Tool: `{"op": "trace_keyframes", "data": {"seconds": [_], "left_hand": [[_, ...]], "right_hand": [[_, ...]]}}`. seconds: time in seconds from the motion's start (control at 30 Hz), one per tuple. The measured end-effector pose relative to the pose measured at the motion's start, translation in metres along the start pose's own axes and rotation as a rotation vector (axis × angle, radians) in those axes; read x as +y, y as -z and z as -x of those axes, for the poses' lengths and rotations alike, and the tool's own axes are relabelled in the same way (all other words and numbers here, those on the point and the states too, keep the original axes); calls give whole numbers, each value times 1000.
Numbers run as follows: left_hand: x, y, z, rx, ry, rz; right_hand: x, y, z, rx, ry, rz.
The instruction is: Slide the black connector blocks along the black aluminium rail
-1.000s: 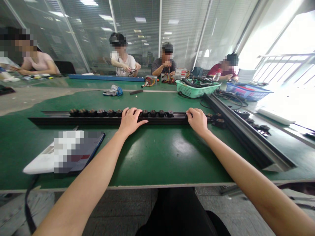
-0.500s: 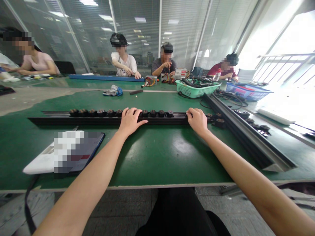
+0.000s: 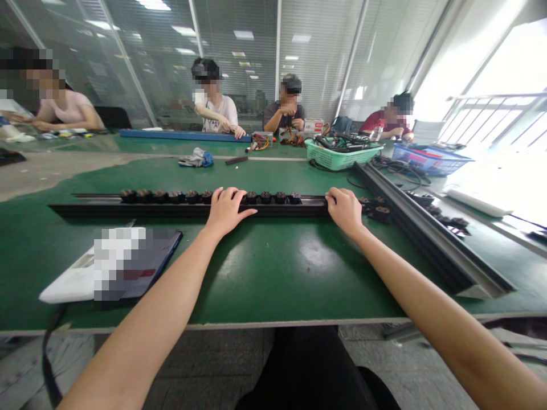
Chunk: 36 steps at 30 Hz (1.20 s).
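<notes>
A long black channel rail point(image 3: 128, 211) lies crosswise on the green table, with a row of black socket modules point(image 3: 192, 197) seated in it. My left hand point(image 3: 226, 212) is draped over the rail's middle, fingers across the top and thumb along its front side, hiding some modules. Near the rail's right end, my right hand point(image 3: 345, 210) has its fingers curled in against the rail. Its fingertips are partly hidden. Just beyond that hand, several loose socket modules point(image 3: 379, 213) lie on the table.
A second channel rail point(image 3: 431, 239) runs diagonally at right. At left lies a tablet-like device point(image 3: 149, 267) beside a white object point(image 3: 81, 273). Farther back are a green basket point(image 3: 342, 156) of cables, a blue basket point(image 3: 431, 162) and a glove point(image 3: 196, 158). Several people sit across the table.
My right hand has shifted very slightly to the right along the rail end. My left hand and the rail have stayed put. Co-workers' hands across the table moved a little.
</notes>
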<state>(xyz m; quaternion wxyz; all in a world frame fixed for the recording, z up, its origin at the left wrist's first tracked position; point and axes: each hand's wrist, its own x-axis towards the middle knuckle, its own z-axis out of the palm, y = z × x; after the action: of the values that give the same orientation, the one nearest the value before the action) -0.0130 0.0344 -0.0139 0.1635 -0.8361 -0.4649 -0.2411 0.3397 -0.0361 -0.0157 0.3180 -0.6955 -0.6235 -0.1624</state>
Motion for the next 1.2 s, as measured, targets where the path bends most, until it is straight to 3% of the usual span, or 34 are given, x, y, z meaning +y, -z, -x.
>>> {"op": "trace_keyframes", "data": {"seconds": [0.6, 0.93, 1.2], "left_hand": [[0, 1, 0, -5, 10, 39], [0, 2, 0, -15, 13, 42], [1, 2, 0, -18, 10, 35]], "right_hand": [[8, 2, -2, 16, -31, -64], [26, -4, -7, 9, 42, -218], [25, -1, -7, 6, 48, -211]]}}
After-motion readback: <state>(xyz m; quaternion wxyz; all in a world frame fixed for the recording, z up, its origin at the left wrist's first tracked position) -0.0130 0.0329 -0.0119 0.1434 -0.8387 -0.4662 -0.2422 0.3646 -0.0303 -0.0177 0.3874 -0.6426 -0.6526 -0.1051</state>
